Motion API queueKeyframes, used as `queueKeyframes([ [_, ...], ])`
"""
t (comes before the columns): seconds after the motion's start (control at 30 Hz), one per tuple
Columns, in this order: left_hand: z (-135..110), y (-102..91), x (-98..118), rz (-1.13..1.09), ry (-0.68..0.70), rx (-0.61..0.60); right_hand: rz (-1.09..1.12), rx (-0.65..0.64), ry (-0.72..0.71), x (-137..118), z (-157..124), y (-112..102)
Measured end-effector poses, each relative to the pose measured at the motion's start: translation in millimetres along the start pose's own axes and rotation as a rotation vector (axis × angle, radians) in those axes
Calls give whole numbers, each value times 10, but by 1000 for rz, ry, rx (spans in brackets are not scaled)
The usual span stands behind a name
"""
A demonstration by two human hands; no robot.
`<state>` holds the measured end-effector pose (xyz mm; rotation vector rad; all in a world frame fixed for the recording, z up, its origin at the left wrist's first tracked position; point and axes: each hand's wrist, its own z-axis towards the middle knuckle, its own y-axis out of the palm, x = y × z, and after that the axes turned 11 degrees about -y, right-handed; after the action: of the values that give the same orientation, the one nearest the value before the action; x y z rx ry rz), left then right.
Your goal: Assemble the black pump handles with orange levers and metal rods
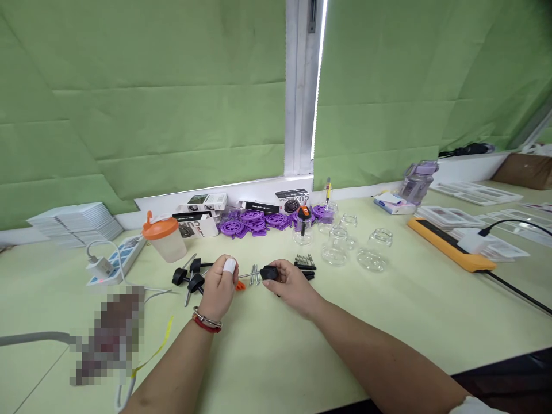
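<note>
Metal rod (249,275) and black knob (269,273) meet end to end between the two hands, just above the middle of the table (414,322). Far left, a stack of white folded cards (75,224) leans by the wall, with a white power strip (129,259) in front of it. Next stands a cup with an orange lid (160,227), then several loose black knobs (196,282) on the table, just beside the left hand (219,290). That hand is closed around the rod's left end, its thumb wrapped in white. Purple parts (252,221) lie heaped behind, while an orange piece (240,285) and some metal pins (254,275) lie near the rod. The right hand (295,287) pinches the black knob between thumb and fingers. Small springs (304,260) lie beyond it, followed by clear cups (373,259), a purple bottle (418,181) and an orange power strip (448,244).
</note>
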<state>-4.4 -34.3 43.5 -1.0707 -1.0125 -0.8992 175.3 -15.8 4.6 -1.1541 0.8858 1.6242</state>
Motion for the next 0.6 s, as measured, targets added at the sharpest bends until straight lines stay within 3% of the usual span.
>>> queueKeyframes([
  [0.2,-10,-13,63,-79,-63,-41,-17,-13,-3,25,-9,3],
  [0.47,87,-18,-151,-21,-43,-95,-35,-16,9,-32,-9,3],
  [0.6,46,-11,-125,21,-79,-130,-33,31,-42,-12,1,20],
])
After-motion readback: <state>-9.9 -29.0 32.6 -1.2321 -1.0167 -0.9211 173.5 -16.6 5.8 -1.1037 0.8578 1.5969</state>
